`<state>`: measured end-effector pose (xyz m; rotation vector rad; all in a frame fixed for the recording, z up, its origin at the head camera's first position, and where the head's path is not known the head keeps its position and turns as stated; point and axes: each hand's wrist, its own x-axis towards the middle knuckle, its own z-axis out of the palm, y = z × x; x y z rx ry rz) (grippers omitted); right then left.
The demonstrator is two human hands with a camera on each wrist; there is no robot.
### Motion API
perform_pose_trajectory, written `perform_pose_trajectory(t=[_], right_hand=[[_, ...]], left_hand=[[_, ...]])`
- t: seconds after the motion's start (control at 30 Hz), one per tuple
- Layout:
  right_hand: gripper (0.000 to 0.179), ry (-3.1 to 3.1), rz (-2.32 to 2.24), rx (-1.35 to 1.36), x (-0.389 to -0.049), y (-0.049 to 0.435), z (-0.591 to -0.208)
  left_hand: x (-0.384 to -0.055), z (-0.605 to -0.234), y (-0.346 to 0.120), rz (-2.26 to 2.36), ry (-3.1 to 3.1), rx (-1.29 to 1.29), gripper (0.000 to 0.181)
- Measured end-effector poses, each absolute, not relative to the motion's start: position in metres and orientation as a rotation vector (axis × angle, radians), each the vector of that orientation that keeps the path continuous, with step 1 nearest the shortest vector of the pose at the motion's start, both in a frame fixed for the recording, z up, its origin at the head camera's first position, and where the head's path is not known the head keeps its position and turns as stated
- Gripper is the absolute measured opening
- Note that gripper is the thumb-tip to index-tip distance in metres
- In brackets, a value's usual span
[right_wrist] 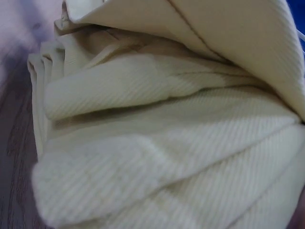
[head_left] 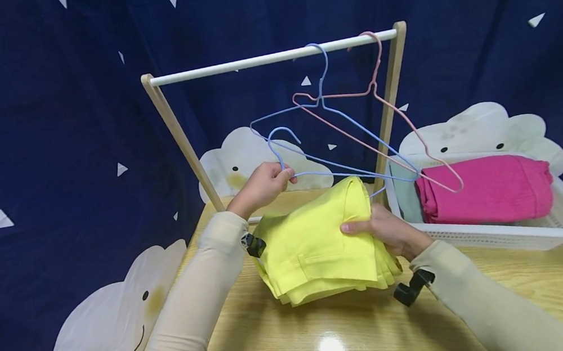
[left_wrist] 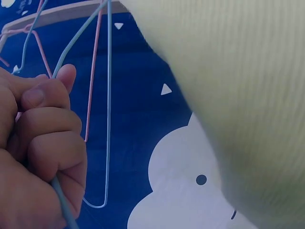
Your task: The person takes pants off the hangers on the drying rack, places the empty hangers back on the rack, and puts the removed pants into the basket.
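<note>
In the head view my left hand (head_left: 266, 184) grips a blue clothes hanger (head_left: 284, 148) just below its hook. The left wrist view shows the fingers curled round the blue wire (left_wrist: 71, 46). The hanger's body runs right, partly hidden by a folded yellow garment (head_left: 318, 240). My right hand (head_left: 389, 228) holds the garment's right edge, thumb on the front face; the other fingers are mostly out of sight behind it. In the right wrist view the garment (right_wrist: 167, 119) appears as several stacked folds, looking paler there. It is tilted above the wooden table (head_left: 256, 336).
A small rack with a white rail (head_left: 250, 62) and wooden posts stands behind the hands. A second blue hanger (head_left: 322, 81) and a pink hanger (head_left: 380, 64) hang from it. At right, a white basket (head_left: 496, 234) holds folded magenta cloth (head_left: 486, 189) and grey-green cloth (head_left: 407, 197).
</note>
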<state>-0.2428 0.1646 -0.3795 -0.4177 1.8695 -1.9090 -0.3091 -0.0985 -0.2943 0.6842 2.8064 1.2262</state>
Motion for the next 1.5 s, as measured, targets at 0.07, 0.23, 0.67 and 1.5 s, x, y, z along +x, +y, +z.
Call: perform_pose_trajectory(t=[0.07,0.23,0.67,1.5], right_hand=[[0.024,1.873,-1.907,-0.425,-0.241,0.165,-0.378],[0.023,1.878,-1.909,-0.449,-0.239,0.166,-0.376],[0.025,1.929,-1.871,-0.477,-0.237,0.167,-0.376],[0.025,1.947,-1.917,-0.419,-0.235,0.173,-0.376]], left_hand=[[-0.309,-0.295,-0.099,1.230,2.818,0.676,0.035],[-0.310,-0.296,-0.099,1.252,2.836,0.651,0.036],[-0.314,-0.310,-0.106,1.108,2.937,0.603,0.041],[-0.313,-0.315,-0.125,1.236,2.909,0.606,0.034]])
